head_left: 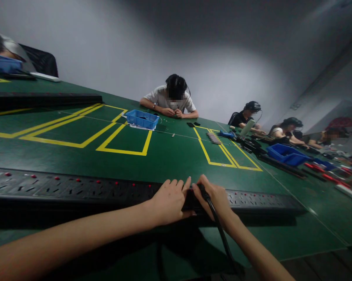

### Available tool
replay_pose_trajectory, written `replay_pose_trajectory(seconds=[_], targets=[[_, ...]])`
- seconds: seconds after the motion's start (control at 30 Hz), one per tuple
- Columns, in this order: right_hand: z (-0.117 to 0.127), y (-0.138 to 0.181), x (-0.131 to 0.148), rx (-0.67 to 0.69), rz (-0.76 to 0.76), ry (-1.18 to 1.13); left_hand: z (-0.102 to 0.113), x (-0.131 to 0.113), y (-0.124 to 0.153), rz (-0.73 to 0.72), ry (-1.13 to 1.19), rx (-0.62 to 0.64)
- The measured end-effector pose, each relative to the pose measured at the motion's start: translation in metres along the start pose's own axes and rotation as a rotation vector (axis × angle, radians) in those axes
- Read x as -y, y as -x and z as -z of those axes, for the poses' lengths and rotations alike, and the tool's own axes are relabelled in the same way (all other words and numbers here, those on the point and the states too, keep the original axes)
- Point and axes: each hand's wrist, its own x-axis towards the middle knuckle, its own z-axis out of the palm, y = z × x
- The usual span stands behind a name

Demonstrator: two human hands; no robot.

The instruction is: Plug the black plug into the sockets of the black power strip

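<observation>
A long black power strip point(76, 189) with red switches runs across the green table point(164, 156) close to me. My left hand point(170, 199) rests on top of the strip, fingers together and curled over it. My right hand point(213, 197) is beside it, fingers pinched on a black plug whose cable point(222, 238) runs down toward me. The plug sits at the strip, mostly hidden by my fingers.
Yellow tape outlines mark the table. A blue bin point(142, 119) stands at the far side in front of a seated person point(171, 101). More blue bins point(287, 154), tools and other seated people line the right side. Another black strip point(43, 99) lies at the back left.
</observation>
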Motion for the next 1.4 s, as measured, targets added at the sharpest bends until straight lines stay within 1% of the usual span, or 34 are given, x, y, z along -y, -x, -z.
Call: replay_pose_trajectory(seconds=[0.13,0.27,0.37,0.47,0.6,0.73,0.97,1.4], targets=[[-0.012,0.010,0.004,-0.078,0.017,0.080,0.003,0.001,0.001,0.005,0.010,0.001],[-0.021,0.020,0.000,-0.136,0.030,0.094,0.003,0.000,0.000,-0.002,-0.006,-0.005],[-0.021,0.022,-0.005,-0.101,0.072,0.046,0.001,0.000,0.000,-0.019,-0.026,-0.011],[-0.018,0.021,-0.010,-0.053,0.109,-0.027,0.001,0.000,0.001,-0.007,-0.022,-0.025],[-0.015,0.021,-0.015,-0.026,0.135,-0.087,0.002,0.001,0.001,-0.016,-0.017,-0.018],[-0.015,0.021,-0.018,-0.028,0.153,-0.086,0.003,0.002,0.000,-0.022,-0.034,0.004],[-0.016,0.023,-0.019,-0.033,0.175,-0.085,0.003,0.002,0.000,-0.038,-0.072,0.007],[-0.015,0.023,-0.018,0.007,0.165,-0.074,0.000,0.002,-0.001,-0.054,-0.110,0.000]])
